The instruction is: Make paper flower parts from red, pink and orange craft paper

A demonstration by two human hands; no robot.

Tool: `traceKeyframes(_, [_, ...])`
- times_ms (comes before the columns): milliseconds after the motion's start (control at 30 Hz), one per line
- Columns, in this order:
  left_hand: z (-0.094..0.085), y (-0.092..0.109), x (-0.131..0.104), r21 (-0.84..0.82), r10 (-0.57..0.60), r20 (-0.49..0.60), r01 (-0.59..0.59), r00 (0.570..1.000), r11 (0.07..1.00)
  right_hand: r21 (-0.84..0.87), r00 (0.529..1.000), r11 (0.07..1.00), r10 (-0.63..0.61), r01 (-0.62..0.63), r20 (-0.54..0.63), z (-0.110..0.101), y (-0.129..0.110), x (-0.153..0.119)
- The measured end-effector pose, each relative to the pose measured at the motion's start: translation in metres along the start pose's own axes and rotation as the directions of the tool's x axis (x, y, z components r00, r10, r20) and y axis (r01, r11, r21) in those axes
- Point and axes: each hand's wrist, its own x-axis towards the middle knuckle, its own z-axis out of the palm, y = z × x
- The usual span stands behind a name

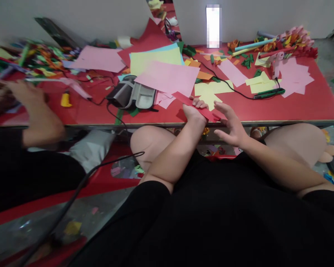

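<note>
My left hand [196, 108] is closed around a strip of red paper [183, 98] above the front edge of the red table [161, 118]. One end of the strip sticks out to the upper left, the other to the lower right. Just right of it, my right hand [230, 126] has its fingers spread, with nothing gripped in it. The fingertips are close to the strip's right end; whether they touch it I cannot tell. Behind the hands lie yellow paper pieces [211, 91] and a large pink sheet [169, 76].
A black-and-grey case [130, 94] sits left of my hands. Pink glue guns [275, 65] [75, 88] trail black cords. Stacked pink squares [295, 78] and paper flowers [297, 39] lie at right. A bright phone [213, 26] stands behind. A co-worker's arm [39, 111] is at left.
</note>
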Motion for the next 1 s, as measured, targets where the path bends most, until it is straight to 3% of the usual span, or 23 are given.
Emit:
traceKeyframes(100, [0.0, 0.001, -0.003, -0.01, 0.01, 0.015, -0.01, 1.0, 1.0, 0.229, 0.983, 0.968, 0.136, -0.106, -0.12, 0.001, 0.007, 0.002])
traceKeyframes(167, [0.002, 0.002, -0.005, -0.004, 0.014, 0.04, -0.014, 0.999, 1.0, 0.406, 0.952, 0.898, 0.257, -0.172, -0.167, -0.002, 0.008, 0.005])
traceKeyframes(300, [0.005, 0.002, -0.011, 0.019, 0.014, 0.109, -0.016, 0.994, 1.0, 0.658, 0.878, 0.699, 0.464, -0.28, -0.12, -0.019, 0.001, 0.012])
traceKeyframes(400, [0.006, 0.001, -0.012, 0.035, 0.024, 0.165, -0.03, 0.986, 0.999, 0.688, 0.865, 0.656, 0.495, -0.312, -0.079, -0.028, -0.002, 0.014])
traceKeyframes(500, [0.004, -0.001, -0.01, 0.059, 0.038, 0.153, -0.047, 0.988, 0.997, 0.551, 0.923, 0.794, 0.371, -0.257, -0.103, -0.025, -0.004, 0.011])
traceKeyframes(600, [0.004, -0.003, -0.008, 0.052, 0.038, 0.098, -0.044, 0.994, 0.998, 0.151, 0.993, 0.983, 0.111, -0.103, -0.041, -0.019, -0.005, 0.004])
traceKeyframes(667, [0.006, -0.004, -0.008, 0.036, 0.04, 0.047, -0.042, 0.998, 0.998, -0.144, 0.995, 0.987, -0.067, 0.077, 0.07, -0.017, -0.005, 0.0])
traceKeyframes(733, [0.009, -0.004, -0.009, 0.035, 0.044, 0.001, -0.044, 0.999, 0.998, -0.317, 0.965, 0.917, -0.192, 0.24, 0.176, -0.018, -0.004, -0.003])
traceKeyframes(800, [0.011, -0.005, -0.011, 0.044, 0.042, -0.027, -0.04, 0.999, 0.998, -0.371, 0.938, 0.868, -0.257, 0.329, 0.231, -0.021, -0.002, -0.003])
traceKeyframes(867, [0.013, -0.006, -0.013, 0.053, 0.036, -0.044, -0.034, 0.998, 0.998, -0.373, 0.941, 0.87, -0.251, 0.322, 0.227, -0.023, 0.0, -0.002])
traceKeyframes(1000, [0.013, -0.01, -0.015, 0.036, 0.049, -0.061, -0.047, 0.997, 0.998, -0.195, 0.993, 0.975, -0.09, 0.103, 0.074, -0.023, 0.004, 0.001])
